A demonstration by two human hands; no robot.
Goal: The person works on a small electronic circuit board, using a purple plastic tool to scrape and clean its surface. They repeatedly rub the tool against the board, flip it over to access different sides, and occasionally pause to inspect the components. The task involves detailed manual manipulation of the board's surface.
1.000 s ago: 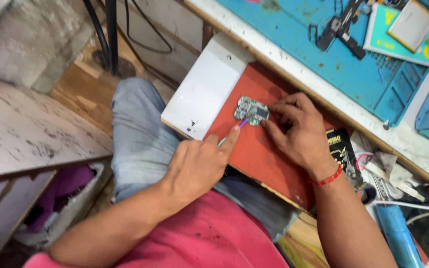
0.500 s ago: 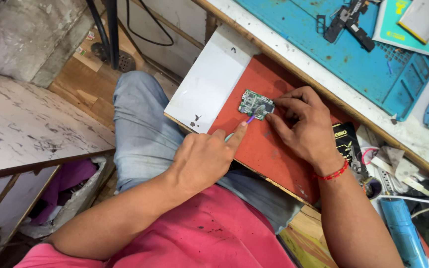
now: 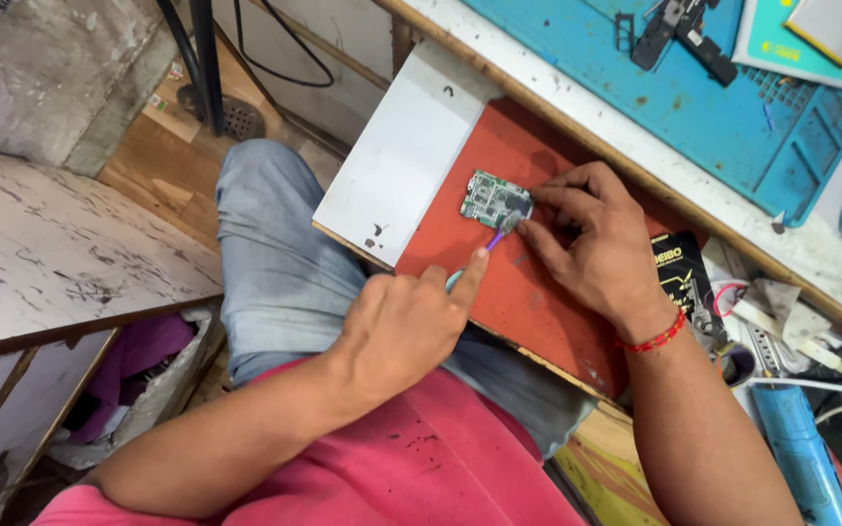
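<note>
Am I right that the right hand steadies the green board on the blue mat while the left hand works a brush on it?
Not the blue mat. The head view shows the board on the red pad; right hand steadies it, left hand brushes.

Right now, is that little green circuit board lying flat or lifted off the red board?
Lying flat: the circuit board rests face-up on the red board, the right hand steadying its edge.

On my feed the person wears a pink-red shirt [image 3: 421,468] flecked with small dark spots, and faded light-blue jeans [image 3: 285,263]. Both forearms are bare. A thin red beaded bracelet [image 3: 657,338] circles the right wrist.
</note>
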